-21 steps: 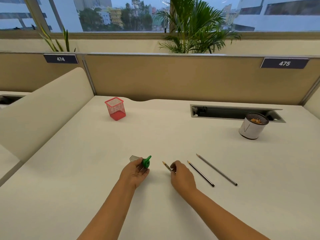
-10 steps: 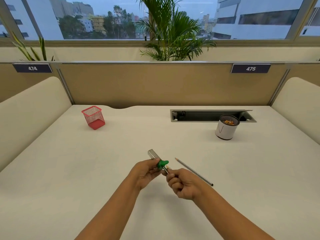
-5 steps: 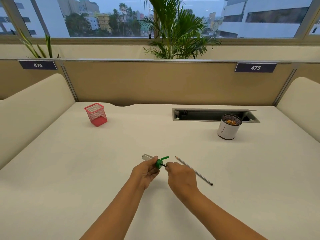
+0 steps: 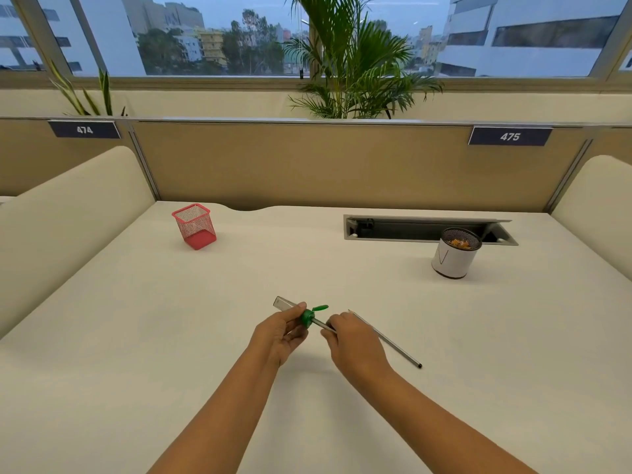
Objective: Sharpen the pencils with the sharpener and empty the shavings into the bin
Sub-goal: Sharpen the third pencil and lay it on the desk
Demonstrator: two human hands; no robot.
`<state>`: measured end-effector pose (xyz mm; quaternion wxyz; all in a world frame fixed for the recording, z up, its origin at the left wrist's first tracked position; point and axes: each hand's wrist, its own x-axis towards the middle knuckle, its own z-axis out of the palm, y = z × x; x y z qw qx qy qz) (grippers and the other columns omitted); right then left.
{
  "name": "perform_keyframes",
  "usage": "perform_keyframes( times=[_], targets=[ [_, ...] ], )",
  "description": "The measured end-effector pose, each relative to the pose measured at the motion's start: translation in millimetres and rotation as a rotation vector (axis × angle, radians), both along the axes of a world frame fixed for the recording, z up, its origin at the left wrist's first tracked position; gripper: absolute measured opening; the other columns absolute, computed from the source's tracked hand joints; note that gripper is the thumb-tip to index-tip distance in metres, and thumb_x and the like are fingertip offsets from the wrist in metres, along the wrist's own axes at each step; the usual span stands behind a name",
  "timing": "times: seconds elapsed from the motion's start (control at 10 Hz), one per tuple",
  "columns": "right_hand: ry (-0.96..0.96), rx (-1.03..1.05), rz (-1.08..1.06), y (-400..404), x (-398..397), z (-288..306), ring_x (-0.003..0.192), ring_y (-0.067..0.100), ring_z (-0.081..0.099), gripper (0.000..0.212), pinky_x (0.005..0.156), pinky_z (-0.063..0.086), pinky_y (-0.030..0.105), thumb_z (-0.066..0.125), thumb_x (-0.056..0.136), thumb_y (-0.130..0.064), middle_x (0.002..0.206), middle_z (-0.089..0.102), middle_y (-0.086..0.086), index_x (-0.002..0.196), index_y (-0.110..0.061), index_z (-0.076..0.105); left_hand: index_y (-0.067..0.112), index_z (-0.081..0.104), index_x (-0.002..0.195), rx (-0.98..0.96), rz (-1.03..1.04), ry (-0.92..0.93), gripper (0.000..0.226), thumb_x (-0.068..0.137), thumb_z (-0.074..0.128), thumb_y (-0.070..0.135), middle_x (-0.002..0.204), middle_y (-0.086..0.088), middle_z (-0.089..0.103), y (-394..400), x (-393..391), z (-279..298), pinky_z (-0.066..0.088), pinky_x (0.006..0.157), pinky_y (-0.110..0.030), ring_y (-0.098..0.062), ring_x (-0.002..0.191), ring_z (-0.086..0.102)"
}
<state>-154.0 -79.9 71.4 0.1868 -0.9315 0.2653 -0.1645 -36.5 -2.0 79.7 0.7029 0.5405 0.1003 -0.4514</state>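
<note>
My left hand (image 4: 278, 333) grips a sharpener (image 4: 306, 317) with a green head and a clear shavings tube that sticks out up-left past my thumb. My right hand (image 4: 354, 342) pinches a grey pencil (image 4: 321, 325) whose tip sits inside the green head; most of that pencil is hidden under my fingers. A second grey pencil (image 4: 393, 345) lies on the desk just right of my right hand, its point toward the far left. The white round bin (image 4: 453, 256), with orange shavings inside, stands at the far right.
A red mesh pen cup (image 4: 195, 225) stands at the far left of the white desk (image 4: 136, 336). An open cable tray (image 4: 420, 229) is sunk in the desk behind the bin. Padded dividers flank both sides, and a tan partition closes the back.
My hands came together above the desk. The pencil went from lying under my right fingers into the sharpener's green head. My right hand has turned over on it since a second ago.
</note>
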Motion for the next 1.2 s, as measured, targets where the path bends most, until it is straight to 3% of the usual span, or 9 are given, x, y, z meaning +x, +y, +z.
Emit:
perform_keyframes(
  times=[0.1, 0.2, 0.3, 0.4, 0.6, 0.7, 0.8, 1.0, 1.2],
  targets=[
    [0.054, -0.293, -0.023, 2.1, -3.2, -3.0, 0.042, 0.013, 0.055, 0.015, 0.04, 0.024, 0.017, 0.071, 0.071, -0.028, 0.05, 0.059, -0.004, 0.061, -0.02, 0.064, 0.002, 0.061, 0.076, -0.014, 0.026, 0.011, 0.01, 0.08, 0.068, 0.006, 0.048, -0.007, 0.066, -0.7, -2.3, 0.8, 0.051, 0.06, -0.024, -0.017, 0.06, 0.044],
    [0.067, -0.014, -0.053, 8.2, 3.1, 1.1, 0.053, 0.017, 0.056, 0.023, 0.048, 0.031, 0.023, 0.055, 0.088, -0.025, 0.06, 0.063, -0.001, 0.069, -0.014, 0.065, 0.0, 0.062, 0.078, -0.037, 0.021, -0.016, 0.008, 0.08, 0.068, 0.004, 0.051, -0.008, 0.067, 1.6, -3.3, 0.4, 0.055, 0.059, -0.024, -0.017, 0.057, 0.045],
    [0.049, 1.387, -0.298, -5.3, 7.2, 21.7, 0.035, 0.007, 0.037, 0.037, 0.035, 0.026, 0.016, 0.046, 0.095, -0.028, 0.042, 0.044, -0.005, 0.065, -0.011, 0.059, -0.001, 0.06, 0.081, -0.065, -0.034, -0.056, 0.005, 0.082, 0.064, 0.001, 0.065, -0.012, 0.065, 9.1, 0.0, 3.7, 0.056, 0.064, -0.026, -0.018, 0.063, 0.053],
    [-0.065, 1.961, -0.333, -8.0, 9.3, 22.9, 0.024, 0.004, 0.025, 0.044, 0.023, 0.013, 0.011, 0.042, 0.098, -0.027, 0.036, 0.034, -0.006, 0.064, -0.007, 0.062, -0.002, 0.059, 0.082, -0.074, -0.069, -0.074, 0.004, 0.083, 0.062, 0.0, 0.073, -0.015, 0.062, 14.1, 5.4, 6.8, 0.057, 0.059, -0.026, -0.021, 0.065, 0.053],
    [-0.011, 0.374, -0.07, 5.9, 14.9, 5.9, 0.073, 0.016, 0.049, 0.025, 0.057, 0.033, 0.02, 0.056, 0.088, -0.035, 0.082, 0.053, -0.002, 0.091, -0.011, 0.06, -0.001, 0.061, 0.078, -0.009, 0.012, -0.032, 0.006, 0.081, 0.066, 0.002, 0.052, -0.01, 0.067, 13.8, 15.4, -0.1, 0.054, 0.06, -0.025, -0.02, 0.064, 0.047],
    [-0.04, 0.009, 0.054, 6.7, 14.2, -2.5, 0.072, 0.027, 0.058, 0.02, 0.059, 0.034, 0.028, 0.055, 0.089, -0.025, 0.081, 0.061, 0.007, 0.087, -0.006, 0.06, -0.001, 0.062, 0.079, -0.015, 0.022, -0.009, 0.006, 0.08, 0.067, 0.003, 0.052, -0.01, 0.068, 10.0, 17.0, -1.0, 0.052, 0.061, -0.025, -0.019, 0.063, 0.047],
    [-0.067, -0.077, 0.01, 5.7, 17.1, -10.0, 0.054, 0.028, 0.059, 0.022, 0.049, 0.033, 0.029, 0.056, 0.086, -0.022, 0.062, 0.063, 0.009, 0.071, -0.006, 0.06, -0.001, 0.061, 0.08, -0.029, 0.024, -0.01, 0.006, 0.081, 0.066, 0.003, 0.053, -0.01, 0.068, 8.1, 16.7, -2.7, 0.052, 0.069, -0.029, -0.02, 0.066, 0.052],
    [-0.051, 0.738, -0.178, 7.9, 21.6, 8.8, 0.057, 0.016, 0.048, 0.034, 0.058, 0.037, 0.026, 0.049, 0.092, -0.025, 0.062, 0.056, 0.004, 0.075, -0.006, 0.072, -0.003, 0.059, 0.081, -0.038, -0.026, -0.031, 0.005, 0.084, 0.062, 0.001, 0.059, -0.013, 0.068, 10.5, 20.2, -2.3, 0.056, 0.063, -0.03, -0.022, 0.069, 0.058],
    [-0.052, 0.958, -0.189, 5.2, 16.8, 10.9, 0.05, 0.01, 0.044, 0.034, 0.055, 0.037, 0.02, 0.047, 0.093, -0.026, 0.057, 0.054, -0.002, 0.066, -0.015, 0.066, 0.001, 0.058, 0.08, -0.052, 0.032, 0.0, 0.009, 0.089, 0.056, 0.005, 0.052, -0.009, 0.068, 10.2, 31.9, -2.0, 0.045, 0.091, -0.039, -0.022, 0.075, 0.059]
  ],
)
